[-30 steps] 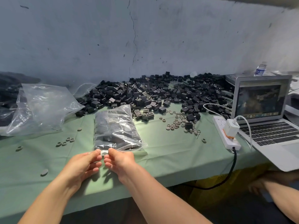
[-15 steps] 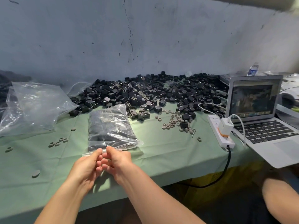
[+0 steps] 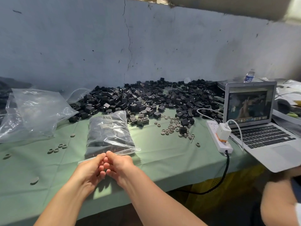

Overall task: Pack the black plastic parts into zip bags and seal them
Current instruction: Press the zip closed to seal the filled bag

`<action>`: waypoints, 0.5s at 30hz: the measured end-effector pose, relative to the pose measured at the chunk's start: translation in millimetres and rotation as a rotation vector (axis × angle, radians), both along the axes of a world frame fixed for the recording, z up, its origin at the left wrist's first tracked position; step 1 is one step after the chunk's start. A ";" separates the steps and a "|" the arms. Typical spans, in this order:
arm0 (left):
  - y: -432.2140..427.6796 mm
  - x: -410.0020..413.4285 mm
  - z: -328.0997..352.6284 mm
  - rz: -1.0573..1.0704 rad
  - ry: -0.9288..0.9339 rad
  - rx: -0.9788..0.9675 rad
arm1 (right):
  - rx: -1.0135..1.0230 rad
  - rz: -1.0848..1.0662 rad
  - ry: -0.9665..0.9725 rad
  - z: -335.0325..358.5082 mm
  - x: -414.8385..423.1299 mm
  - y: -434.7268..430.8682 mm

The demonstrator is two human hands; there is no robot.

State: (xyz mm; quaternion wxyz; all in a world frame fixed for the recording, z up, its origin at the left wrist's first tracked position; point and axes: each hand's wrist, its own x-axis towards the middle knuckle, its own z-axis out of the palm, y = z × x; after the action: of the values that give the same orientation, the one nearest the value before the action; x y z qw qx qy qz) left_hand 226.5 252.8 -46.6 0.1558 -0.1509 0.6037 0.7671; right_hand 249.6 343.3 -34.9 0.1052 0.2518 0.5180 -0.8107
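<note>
Now | left hand (image 3: 91, 168) and right hand (image 3: 121, 163) pinch zip bag (image 3: 109, 132) near edge, thumbs touching | seal hidden by hands

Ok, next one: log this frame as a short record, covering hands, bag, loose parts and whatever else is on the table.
left hand: pinches the near edge of the filled zip bag
right hand: pinches the same edge, fingers touching the left's
filled zip bag: lies on the green tablecloth, dark parts inside
loose black parts: big pile behind the bag, along the wall
empty bags: clear, far left
other: small rings scattered, power strip, open laptop at right
seal: cannot tell
</note>
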 end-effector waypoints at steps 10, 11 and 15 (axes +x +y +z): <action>3.4 2.2 -5.0 0.091 0.052 0.013 | -0.104 -0.103 -0.024 -6.2 0.4 8.4; 2.7 2.1 -6.8 0.096 0.052 0.015 | -0.106 -0.114 -0.027 -6.8 -0.3 8.9; 1.0 3.2 -5.0 0.021 0.033 0.021 | -0.126 -0.105 -0.041 -7.8 -1.7 10.1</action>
State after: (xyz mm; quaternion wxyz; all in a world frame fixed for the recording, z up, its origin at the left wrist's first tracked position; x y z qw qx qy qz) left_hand 229.8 253.8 -51.6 0.1394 -0.1428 0.5964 0.7775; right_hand 248.0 353.4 -42.7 0.0890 0.2880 0.4497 -0.8407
